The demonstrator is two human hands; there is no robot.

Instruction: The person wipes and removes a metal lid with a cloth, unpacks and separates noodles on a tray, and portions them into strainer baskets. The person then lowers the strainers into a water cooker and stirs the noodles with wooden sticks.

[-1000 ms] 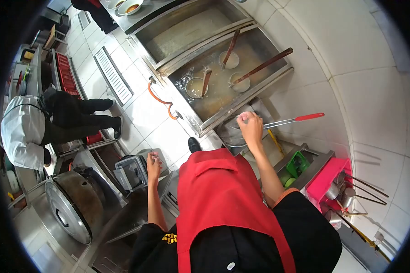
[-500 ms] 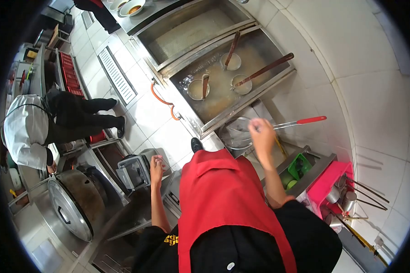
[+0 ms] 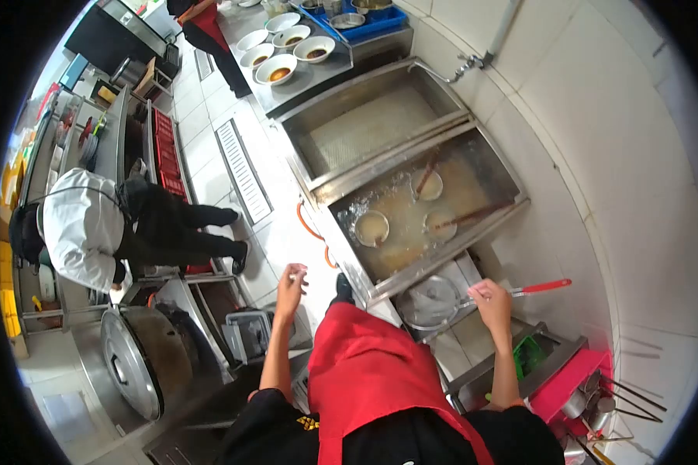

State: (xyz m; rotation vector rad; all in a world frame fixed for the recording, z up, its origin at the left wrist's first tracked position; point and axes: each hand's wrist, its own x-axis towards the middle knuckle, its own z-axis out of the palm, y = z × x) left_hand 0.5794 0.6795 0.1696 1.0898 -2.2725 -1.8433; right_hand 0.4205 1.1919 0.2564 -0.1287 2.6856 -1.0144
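Observation:
My left hand (image 3: 291, 288) is held in the air above the floor, fingers loosely bent and apart, with nothing in it. My right hand (image 3: 492, 301) hovers over the shaft of a strainer (image 3: 430, 302) with a red handle (image 3: 547, 287). Its fingers are loosely curled with gaps between them, and no grip on the shaft shows. In front of me a steel boiling tank (image 3: 392, 263) holds cloudy water. Three round noodle baskets (image 3: 372, 228) with dark wooden handles sit in it.
A second tank (image 3: 364, 128) adjoins behind, below a tap (image 3: 469, 66). Several white bowls with brown liquid (image 3: 276, 71) stand on the far counter. At left, a co-worker (image 3: 85, 225) stands by a large lidded pot (image 3: 128, 364). A pink bin (image 3: 570, 387) with metal utensils is at right.
The view has shifted, bringing the far bowls, tap and blue tray into sight. My right hand has moved right along the strainer shaft. The basket handles now lie at different angles.

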